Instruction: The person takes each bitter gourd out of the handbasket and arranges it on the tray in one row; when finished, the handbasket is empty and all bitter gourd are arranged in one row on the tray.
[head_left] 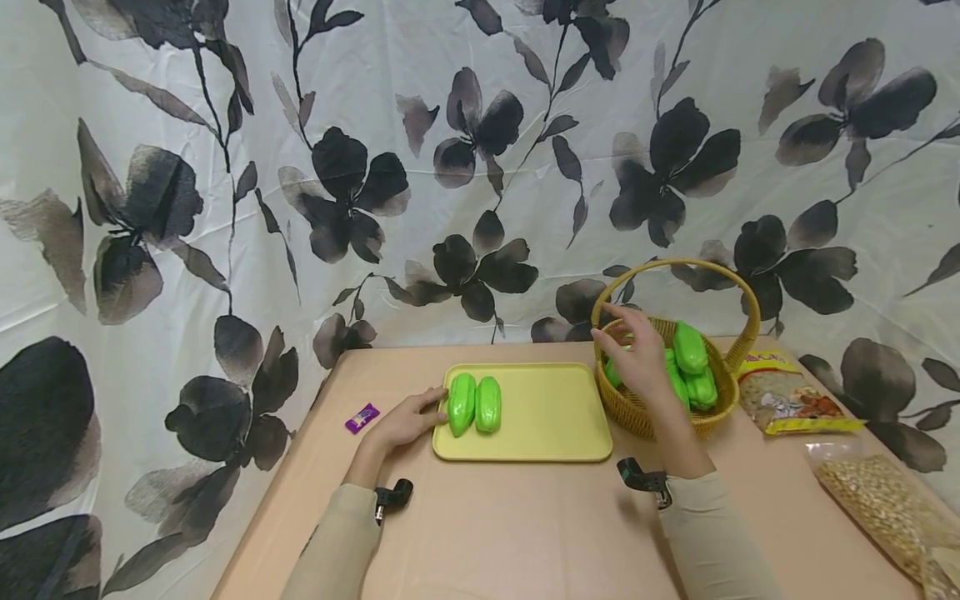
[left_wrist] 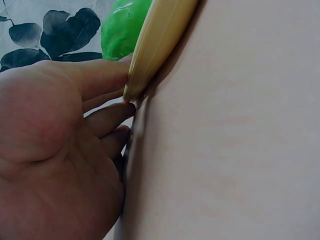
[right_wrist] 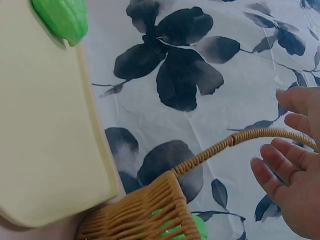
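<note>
A yellow tray (head_left: 555,417) lies on the table, and two shiny green elongated vegetable-like pieces (head_left: 488,405) sit side by side near its left end. My left hand (head_left: 405,419) holds the tray's left rim. In the left wrist view, the thumb (left_wrist: 107,77) reaches over the rim, while other fingers bend beside its lower edge; some fingertips are hidden. Over the left side of a wicker basket (head_left: 630,412) hovers my right hand (head_left: 633,350), its fingers parted and nothing between them. More green pieces (head_left: 690,348) lie piled in the basket. The right wrist view shows that hand beside the basket's handle (right_wrist: 210,149).
A small purple packet (head_left: 362,418) lies left of the tray. Right of the basket are a yellow-and-clear food bag (head_left: 791,396) and a clear bag of pale kernels (head_left: 877,500). Behind the table hangs a flower-patterned cloth (head_left: 480,208). The basket's tall handle arches upward.
</note>
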